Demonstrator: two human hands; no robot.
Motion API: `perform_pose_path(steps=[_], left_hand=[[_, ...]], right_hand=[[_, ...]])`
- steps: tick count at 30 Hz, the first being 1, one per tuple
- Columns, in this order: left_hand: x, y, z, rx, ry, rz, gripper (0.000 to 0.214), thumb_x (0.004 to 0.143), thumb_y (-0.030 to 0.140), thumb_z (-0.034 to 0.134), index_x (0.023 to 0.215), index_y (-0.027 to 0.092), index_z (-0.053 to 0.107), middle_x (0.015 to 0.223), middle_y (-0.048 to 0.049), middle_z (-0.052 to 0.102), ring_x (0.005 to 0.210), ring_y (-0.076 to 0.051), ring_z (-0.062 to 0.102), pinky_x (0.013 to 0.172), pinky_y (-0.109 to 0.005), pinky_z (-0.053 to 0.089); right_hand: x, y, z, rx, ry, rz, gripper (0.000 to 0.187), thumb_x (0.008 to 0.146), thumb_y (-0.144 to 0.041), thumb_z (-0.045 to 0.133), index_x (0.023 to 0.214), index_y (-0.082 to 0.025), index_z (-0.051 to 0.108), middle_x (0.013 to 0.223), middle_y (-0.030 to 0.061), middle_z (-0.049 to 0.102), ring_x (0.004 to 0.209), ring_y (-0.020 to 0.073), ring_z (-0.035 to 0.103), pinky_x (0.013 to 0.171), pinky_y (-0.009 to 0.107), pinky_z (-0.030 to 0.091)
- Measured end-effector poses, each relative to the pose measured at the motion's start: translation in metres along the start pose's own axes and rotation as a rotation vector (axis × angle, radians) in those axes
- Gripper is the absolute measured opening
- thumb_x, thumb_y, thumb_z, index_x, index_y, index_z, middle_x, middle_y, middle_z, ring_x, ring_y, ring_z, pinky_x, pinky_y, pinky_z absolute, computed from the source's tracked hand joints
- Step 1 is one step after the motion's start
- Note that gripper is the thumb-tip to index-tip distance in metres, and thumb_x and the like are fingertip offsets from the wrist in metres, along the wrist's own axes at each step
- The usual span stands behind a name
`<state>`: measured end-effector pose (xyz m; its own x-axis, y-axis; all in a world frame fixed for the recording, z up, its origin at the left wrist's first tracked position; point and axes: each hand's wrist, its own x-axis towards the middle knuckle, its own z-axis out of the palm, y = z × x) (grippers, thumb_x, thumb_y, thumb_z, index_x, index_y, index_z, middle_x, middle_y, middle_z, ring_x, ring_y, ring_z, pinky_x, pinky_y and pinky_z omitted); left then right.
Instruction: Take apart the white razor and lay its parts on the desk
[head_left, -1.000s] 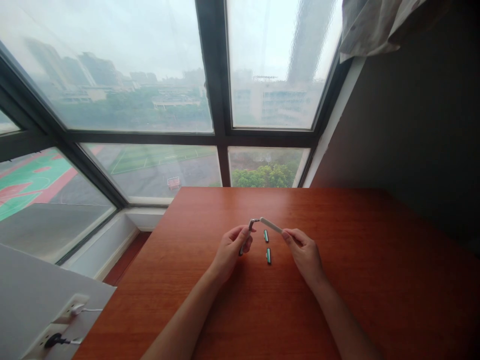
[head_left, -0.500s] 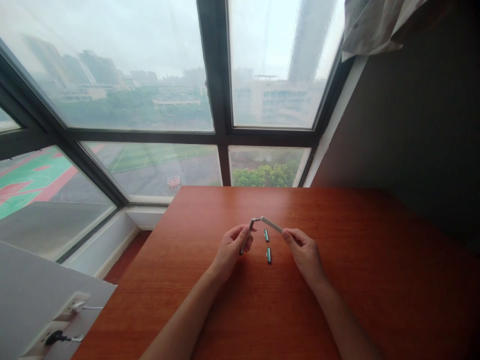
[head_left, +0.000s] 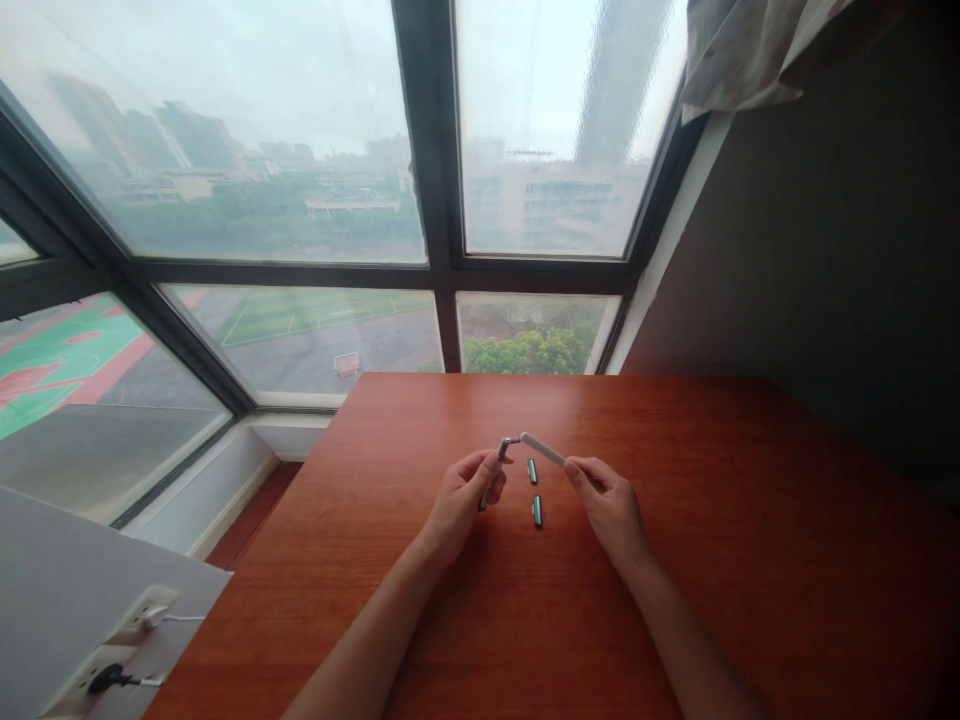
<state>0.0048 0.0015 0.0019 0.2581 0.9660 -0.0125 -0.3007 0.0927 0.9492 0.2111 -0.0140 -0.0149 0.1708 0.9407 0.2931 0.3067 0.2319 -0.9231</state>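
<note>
My left hand [head_left: 459, 499] is closed around a thin grey razor handle [head_left: 496, 465] that points up and to the right. A white cartridge-like piece [head_left: 541, 449] is pinched in my right hand [head_left: 609, 505], and its far end meets the tip of the handle above the table. Between my hands, two small green and black razor cartridges [head_left: 532, 471] [head_left: 537, 510] lie flat on the red-brown wooden table [head_left: 712, 520], one behind the other.
A large window with dark frames [head_left: 439, 270] stands behind the table. To the right rises a dark wall [head_left: 825, 250]. At the lower left a white power strip [head_left: 120, 645] with plugged cables rests on a grey surface.
</note>
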Motion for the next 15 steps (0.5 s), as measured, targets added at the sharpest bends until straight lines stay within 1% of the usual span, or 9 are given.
perform_pose_path(steps=[6,11,15], left_hand=[[0.0006,0.0000,0.0005,0.007,0.007,-0.009,0.039,0.081,0.048,0.060,0.096,0.013,0.065,0.058,0.0030,0.046,0.050,-0.007,0.037,0.048,-0.021,0.025],[-0.0003,0.0005,0.0011,0.004,-0.001,-0.006,0.035,0.083,0.046,0.059,0.096,0.013,0.065,0.058,0.0032,0.046,0.051,-0.007,0.037,0.049,-0.021,0.025],[-0.0005,0.0016,0.0016,0.002,0.002,-0.015,0.038,0.081,0.048,0.060,0.095,0.013,0.065,0.057,0.0033,0.046,0.050,-0.007,0.037,0.048,-0.021,0.026]], right_hand=[[-0.0003,-0.0018,0.0009,0.048,-0.006,-0.002,0.029,0.084,-0.044,0.058,0.086,-0.018,0.071,0.081,0.0040,0.065,0.078,0.0195,0.059,0.070,0.028,0.047],[-0.0006,0.0000,0.0010,0.023,-0.005,-0.028,0.028,0.084,-0.044,0.058,0.086,-0.019,0.071,0.081,0.0045,0.066,0.079,0.0199,0.060,0.071,0.029,0.047],[-0.0008,0.0004,0.0004,0.004,-0.007,-0.036,0.028,0.085,-0.044,0.058,0.086,-0.019,0.071,0.082,0.0042,0.066,0.079,0.0197,0.060,0.072,0.029,0.047]])
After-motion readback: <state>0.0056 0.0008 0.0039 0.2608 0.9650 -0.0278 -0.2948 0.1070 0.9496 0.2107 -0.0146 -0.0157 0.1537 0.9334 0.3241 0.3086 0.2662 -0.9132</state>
